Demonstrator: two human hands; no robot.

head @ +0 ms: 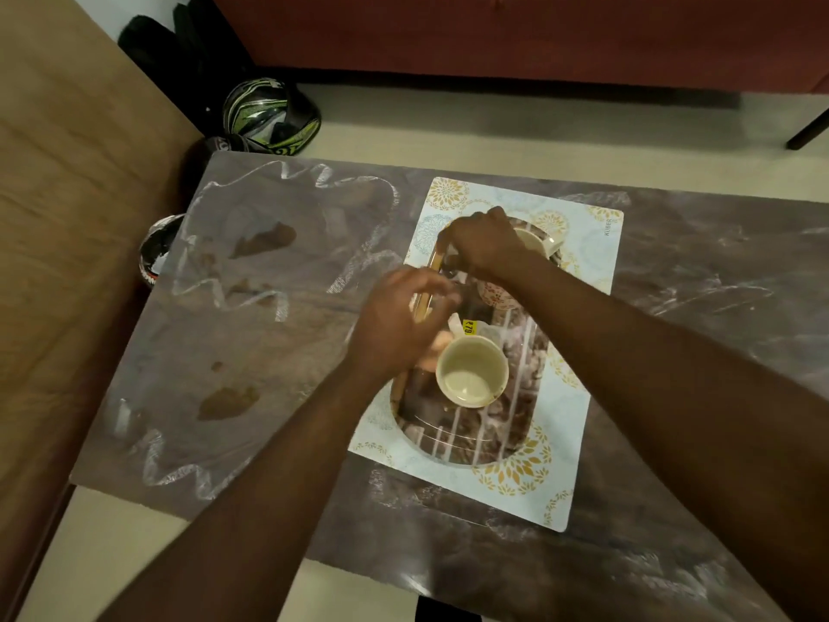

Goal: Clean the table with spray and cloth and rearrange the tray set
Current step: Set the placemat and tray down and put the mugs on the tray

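Note:
An oval tray (466,442) with a brown patterned base and a pale wooden rim lies on a floral placemat (560,424) on the dark table (673,352). A cream cup (471,370) stands upright in the tray's middle. A second cream cup (538,242) and a red-patterned cup (495,296) sit at the far end, partly hidden by my right arm. My left hand (399,321) pinches the tray's left rim with curled fingers. My right hand (482,246) grips the same rim further away, next to the far cup.
Brown stains (264,242) (229,401) mark the table's left half under a crinkled clear plastic sheet (287,208). A green helmet (271,114) and another helmet (157,253) lie on the floor by the table. A red sofa (493,33) runs along the back, with wooden furniture (67,217) at left.

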